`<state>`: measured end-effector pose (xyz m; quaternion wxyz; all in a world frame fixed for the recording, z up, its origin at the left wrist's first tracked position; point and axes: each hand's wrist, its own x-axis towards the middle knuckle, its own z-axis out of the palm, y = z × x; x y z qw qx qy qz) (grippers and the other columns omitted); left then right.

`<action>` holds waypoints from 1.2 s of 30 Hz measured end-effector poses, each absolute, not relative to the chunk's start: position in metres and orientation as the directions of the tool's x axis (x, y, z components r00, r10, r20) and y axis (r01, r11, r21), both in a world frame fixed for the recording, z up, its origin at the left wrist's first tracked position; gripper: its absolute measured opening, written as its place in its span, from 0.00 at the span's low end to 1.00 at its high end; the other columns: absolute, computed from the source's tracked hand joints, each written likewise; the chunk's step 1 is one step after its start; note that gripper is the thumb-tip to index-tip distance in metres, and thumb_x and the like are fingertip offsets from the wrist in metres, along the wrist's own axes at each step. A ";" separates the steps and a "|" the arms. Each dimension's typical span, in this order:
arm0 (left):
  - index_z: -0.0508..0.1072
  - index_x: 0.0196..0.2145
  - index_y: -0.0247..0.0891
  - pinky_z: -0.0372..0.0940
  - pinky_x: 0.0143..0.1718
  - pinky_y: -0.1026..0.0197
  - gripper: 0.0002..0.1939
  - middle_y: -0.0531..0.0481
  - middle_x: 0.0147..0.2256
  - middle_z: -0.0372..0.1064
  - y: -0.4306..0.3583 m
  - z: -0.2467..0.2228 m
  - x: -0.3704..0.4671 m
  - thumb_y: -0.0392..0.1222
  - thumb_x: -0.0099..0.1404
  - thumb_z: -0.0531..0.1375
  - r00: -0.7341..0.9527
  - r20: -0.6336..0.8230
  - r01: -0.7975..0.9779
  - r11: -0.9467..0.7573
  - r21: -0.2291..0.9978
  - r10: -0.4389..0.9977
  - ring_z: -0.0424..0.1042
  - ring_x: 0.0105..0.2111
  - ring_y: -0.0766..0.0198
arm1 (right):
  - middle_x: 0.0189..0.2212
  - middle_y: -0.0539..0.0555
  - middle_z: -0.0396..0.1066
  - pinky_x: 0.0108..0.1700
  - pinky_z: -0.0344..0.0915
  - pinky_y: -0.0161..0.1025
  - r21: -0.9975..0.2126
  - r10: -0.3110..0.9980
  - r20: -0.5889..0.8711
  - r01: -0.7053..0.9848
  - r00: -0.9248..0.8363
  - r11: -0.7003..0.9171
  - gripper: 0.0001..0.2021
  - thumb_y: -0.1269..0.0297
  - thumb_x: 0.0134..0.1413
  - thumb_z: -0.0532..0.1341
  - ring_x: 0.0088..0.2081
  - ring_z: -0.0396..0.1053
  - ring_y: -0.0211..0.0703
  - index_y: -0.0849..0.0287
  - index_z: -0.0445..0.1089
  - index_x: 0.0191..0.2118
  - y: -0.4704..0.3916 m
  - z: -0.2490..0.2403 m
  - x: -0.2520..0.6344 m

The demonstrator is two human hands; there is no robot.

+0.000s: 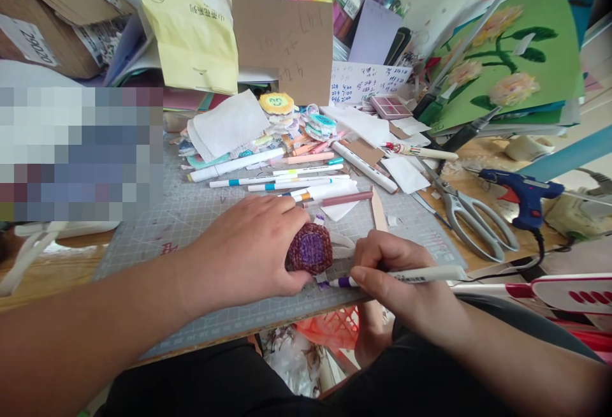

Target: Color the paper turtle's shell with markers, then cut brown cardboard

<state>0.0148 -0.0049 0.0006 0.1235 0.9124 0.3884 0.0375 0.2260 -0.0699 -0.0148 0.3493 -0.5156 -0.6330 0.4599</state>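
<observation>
My left hand (255,248) holds a round dark-red piece with a purple centre (312,248) against the grey cutting mat (210,302). Small whitish tabs stick out from the piece at its top and bottom, and a pale strip (343,246) lies at its right. In my right hand (399,273) is a white marker (425,273) with a purple tip end, gripped between thumb and fingers. Its tip touches or nearly touches the bottom tab, which bears purple colour.
Behind my hands lie several markers (306,171), paper scraps (405,173) and a pile of coloured pieces. Grey scissors (473,219) and a blue glue gun (523,195) are at the right. A yellow bag (191,34) and cardboard (287,41) stand at the back.
</observation>
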 end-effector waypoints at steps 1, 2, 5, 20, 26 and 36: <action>0.72 0.40 0.41 0.62 0.42 0.48 0.21 0.47 0.37 0.70 -0.005 0.001 0.015 0.54 0.51 0.63 0.697 -0.029 0.699 -0.669 0.254 0.717 0.70 0.40 0.48 | 0.19 0.46 0.60 0.24 0.54 0.36 -0.945 0.974 -0.036 0.324 -0.224 0.040 0.11 0.64 0.51 0.59 0.22 0.56 0.38 0.55 0.59 0.22 -0.070 -0.015 0.226; 0.72 0.40 0.41 0.62 0.42 0.49 0.21 0.47 0.37 0.70 -0.005 0.001 0.015 0.54 0.51 0.63 0.698 -0.030 0.698 -0.670 0.255 0.716 0.70 0.40 0.48 | 0.19 0.46 0.60 0.24 0.54 0.36 -0.947 0.975 -0.035 0.319 -0.221 0.038 0.11 0.64 0.51 0.59 0.22 0.56 0.37 0.55 0.59 0.22 -0.070 -0.015 0.226; 0.72 0.40 0.41 0.62 0.42 0.49 0.21 0.47 0.37 0.70 -0.005 0.001 0.015 0.54 0.51 0.63 0.695 -0.031 0.699 -0.666 0.260 0.718 0.70 0.40 0.48 | 0.19 0.46 0.60 0.24 0.53 0.36 -0.942 0.975 -0.015 0.331 -0.224 0.061 0.11 0.65 0.52 0.59 0.22 0.56 0.37 0.56 0.59 0.22 -0.071 -0.016 0.227; 0.72 0.40 0.40 0.63 0.41 0.48 0.21 0.46 0.36 0.70 -0.006 0.000 0.014 0.54 0.51 0.63 0.704 -0.008 0.688 -0.680 0.253 0.710 0.70 0.39 0.48 | 0.20 0.46 0.60 0.24 0.54 0.36 -0.957 0.950 -0.008 0.280 -0.311 0.083 0.11 0.66 0.54 0.60 0.23 0.57 0.37 0.56 0.60 0.24 -0.073 -0.020 0.227; 0.73 0.40 0.41 0.62 0.42 0.48 0.21 0.47 0.36 0.70 -0.005 0.001 0.014 0.53 0.51 0.64 0.694 -0.012 0.695 -0.666 0.270 0.720 0.70 0.40 0.48 | 0.20 0.47 0.61 0.25 0.54 0.37 -0.953 0.962 -0.026 0.299 -0.271 0.058 0.11 0.64 0.54 0.60 0.23 0.58 0.38 0.56 0.59 0.23 -0.073 -0.021 0.228; 0.73 0.42 0.39 0.62 0.43 0.47 0.22 0.45 0.37 0.71 -0.007 0.003 0.013 0.53 0.51 0.63 0.699 -0.023 0.691 -0.666 0.283 0.715 0.70 0.41 0.47 | 0.17 0.46 0.61 0.24 0.51 0.36 -0.973 0.986 -0.057 0.229 -0.157 -0.020 0.11 0.67 0.48 0.62 0.21 0.56 0.37 0.56 0.62 0.20 -0.070 -0.021 0.226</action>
